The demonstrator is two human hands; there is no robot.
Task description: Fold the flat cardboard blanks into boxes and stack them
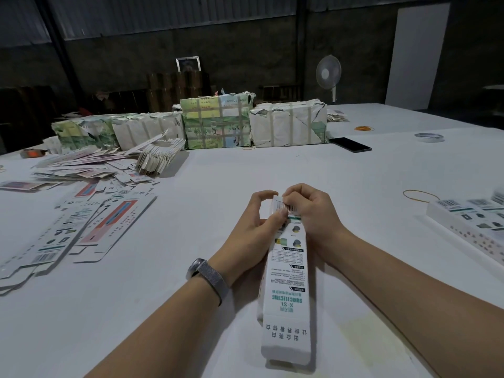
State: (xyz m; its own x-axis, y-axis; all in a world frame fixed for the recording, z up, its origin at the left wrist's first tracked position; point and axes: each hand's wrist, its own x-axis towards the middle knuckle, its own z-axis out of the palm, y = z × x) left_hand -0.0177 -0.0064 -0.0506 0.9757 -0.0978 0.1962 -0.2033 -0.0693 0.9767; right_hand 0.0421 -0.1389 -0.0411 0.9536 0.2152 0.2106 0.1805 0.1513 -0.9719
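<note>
fingers of the left hand (pixel 252 223) and right hand (pixel 309 211) pinch the far end of the long box (pixel 286 293), probably tucking its flap; near end rests on the table (pixel 354 186) as a brace.

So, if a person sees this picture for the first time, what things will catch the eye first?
First, the two hands, left hand and right hand, pinching the far end of a long white box in the centre foreground. Next, the loose flat blanks spread on the table's left side. Behind them, wrapped bundles stand in a row at the far edge.
</note>
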